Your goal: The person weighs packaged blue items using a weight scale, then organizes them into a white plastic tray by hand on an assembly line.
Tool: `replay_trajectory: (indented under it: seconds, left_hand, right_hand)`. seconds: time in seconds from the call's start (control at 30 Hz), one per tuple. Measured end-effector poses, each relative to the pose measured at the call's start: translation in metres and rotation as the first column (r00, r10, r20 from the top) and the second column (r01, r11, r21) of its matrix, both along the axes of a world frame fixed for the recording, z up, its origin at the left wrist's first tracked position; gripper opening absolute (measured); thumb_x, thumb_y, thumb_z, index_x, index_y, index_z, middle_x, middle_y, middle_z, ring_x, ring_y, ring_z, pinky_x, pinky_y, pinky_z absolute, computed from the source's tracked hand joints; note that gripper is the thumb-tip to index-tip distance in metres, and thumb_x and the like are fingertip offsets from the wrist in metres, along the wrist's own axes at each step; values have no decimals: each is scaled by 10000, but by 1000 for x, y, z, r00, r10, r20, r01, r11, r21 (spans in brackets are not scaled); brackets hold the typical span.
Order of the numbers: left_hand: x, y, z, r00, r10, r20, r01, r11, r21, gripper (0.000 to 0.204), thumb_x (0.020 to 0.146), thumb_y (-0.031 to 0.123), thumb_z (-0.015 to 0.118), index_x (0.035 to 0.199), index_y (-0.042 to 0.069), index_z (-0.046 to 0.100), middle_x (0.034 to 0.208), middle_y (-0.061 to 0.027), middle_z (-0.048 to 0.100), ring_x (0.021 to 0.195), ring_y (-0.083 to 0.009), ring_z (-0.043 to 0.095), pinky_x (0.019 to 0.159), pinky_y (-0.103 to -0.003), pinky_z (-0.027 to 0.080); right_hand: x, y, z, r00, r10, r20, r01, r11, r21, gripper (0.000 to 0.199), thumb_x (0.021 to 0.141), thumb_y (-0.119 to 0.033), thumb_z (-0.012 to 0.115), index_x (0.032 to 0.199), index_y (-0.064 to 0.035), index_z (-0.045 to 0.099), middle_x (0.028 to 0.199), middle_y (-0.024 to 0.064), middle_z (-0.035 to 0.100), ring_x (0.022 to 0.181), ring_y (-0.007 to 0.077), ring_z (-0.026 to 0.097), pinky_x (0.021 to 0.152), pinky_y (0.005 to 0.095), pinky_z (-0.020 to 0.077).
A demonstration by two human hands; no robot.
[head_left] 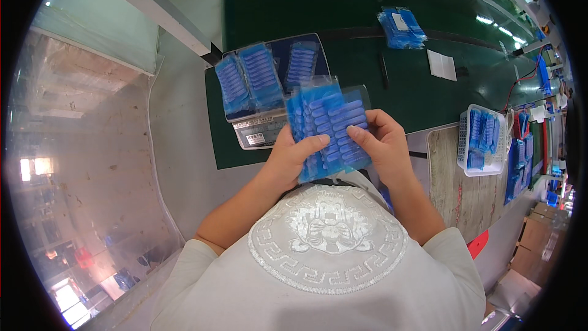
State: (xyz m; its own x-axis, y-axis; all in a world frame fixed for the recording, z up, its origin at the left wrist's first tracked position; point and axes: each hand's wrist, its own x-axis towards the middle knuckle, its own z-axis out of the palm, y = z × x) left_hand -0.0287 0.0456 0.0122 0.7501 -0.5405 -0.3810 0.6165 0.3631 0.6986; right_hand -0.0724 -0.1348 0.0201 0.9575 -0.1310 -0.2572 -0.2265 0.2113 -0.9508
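Both hands hold a fanned stack of clear packets filled with blue capsule-shaped pieces (327, 125) close in front of my chest. My left hand (293, 154) grips the stack's left edge, its thumb lying across the front. My right hand (381, 144) grips the right edge with the thumb pressed on the top packet. Just beyond the stack, three more of the same blue packets (263, 76) lie on a small weighing scale (260, 132) on the green belt.
A green conveyor belt (367, 18) runs across the top, carrying a blue packet bundle (401, 27), a white paper (442, 64) and a dark pen (383, 70). At right a white basket (463, 144) of blue packets sits on a wood-pattern table (456, 190). Cardboard boxes (533, 242) stand lower right.
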Motion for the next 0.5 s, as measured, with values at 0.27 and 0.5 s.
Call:
replay_trajectory:
  seconds: [0.27,0.5]
  left_hand:
    - [-4,-10,-9,998,-66,-20,67,998,18,501,834,43,580,1299,28,397,1153,-99,560,1035,-174,569,912,-332,475]
    - [-6,-13,-22,993,-114,17,114,994,0,499,836,51,603,1300,31,422,1191,-100,563,1076,-185,567,952,-354,462]
  right_hand:
    - [-4,4,-8,999,-37,12,37,999,-34,303,852,-69,664,1109,36,544,989,74,635,871,106,588,807,254,485]
    - [-8,2,-9,999,-36,-24,35,999,-27,316,851,-70,670,1117,40,538,1023,90,631,902,116,590,831,259,480]
